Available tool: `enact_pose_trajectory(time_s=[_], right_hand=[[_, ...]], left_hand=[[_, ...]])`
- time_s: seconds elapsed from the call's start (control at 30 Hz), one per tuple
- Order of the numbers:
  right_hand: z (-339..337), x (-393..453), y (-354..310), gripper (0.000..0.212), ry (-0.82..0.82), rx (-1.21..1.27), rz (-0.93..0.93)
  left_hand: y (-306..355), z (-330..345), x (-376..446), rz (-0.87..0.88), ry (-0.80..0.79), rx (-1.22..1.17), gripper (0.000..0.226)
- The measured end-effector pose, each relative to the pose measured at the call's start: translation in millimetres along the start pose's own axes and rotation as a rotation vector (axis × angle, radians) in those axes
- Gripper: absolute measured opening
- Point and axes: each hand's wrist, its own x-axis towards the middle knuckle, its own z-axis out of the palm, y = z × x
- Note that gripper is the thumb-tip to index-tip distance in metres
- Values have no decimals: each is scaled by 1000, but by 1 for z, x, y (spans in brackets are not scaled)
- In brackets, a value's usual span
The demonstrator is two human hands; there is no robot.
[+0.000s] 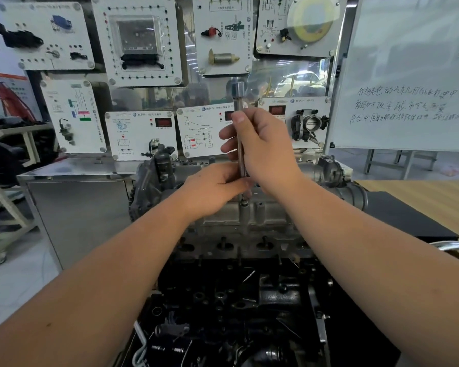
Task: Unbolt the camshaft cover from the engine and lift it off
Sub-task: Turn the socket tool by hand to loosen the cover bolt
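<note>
Both hands are up on a long metal tool [239, 144] that stands nearly upright over the engine [239, 274]. The right hand [263, 147] is wrapped around the shaft, thumb pointing up. The left hand [215, 189] is curled around the shaft lower down, just below the right. The tool's tip sits on a bolt [243, 202] on top of the grey cover [249, 215], which lies bolted across the top of the engine. Behind stand training panels [141, 41] and, to the right, a whiteboard [408, 75].
</note>
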Motion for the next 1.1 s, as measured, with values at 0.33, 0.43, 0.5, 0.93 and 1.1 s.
enact_pose_trajectory(time_s=[0.33,0.43,0.5,0.93,1.1], right_hand=[[-3,4,0,15,93,-9,20],[-5,5,1,13,70,-29,21],[-5,5,2,16,58,-42,26],[-5,1,2,18,80,-25,33],[-6,1,1,15,3,-74,17]], left_hand=[[-2,7,4,1,71,121,36],[-3,4,4,-34,25,99,28],[-2,2,3,-52,-3,22,21],[0,8,3,-32,95,92,35],[1,4,2,-48,48,43,26]])
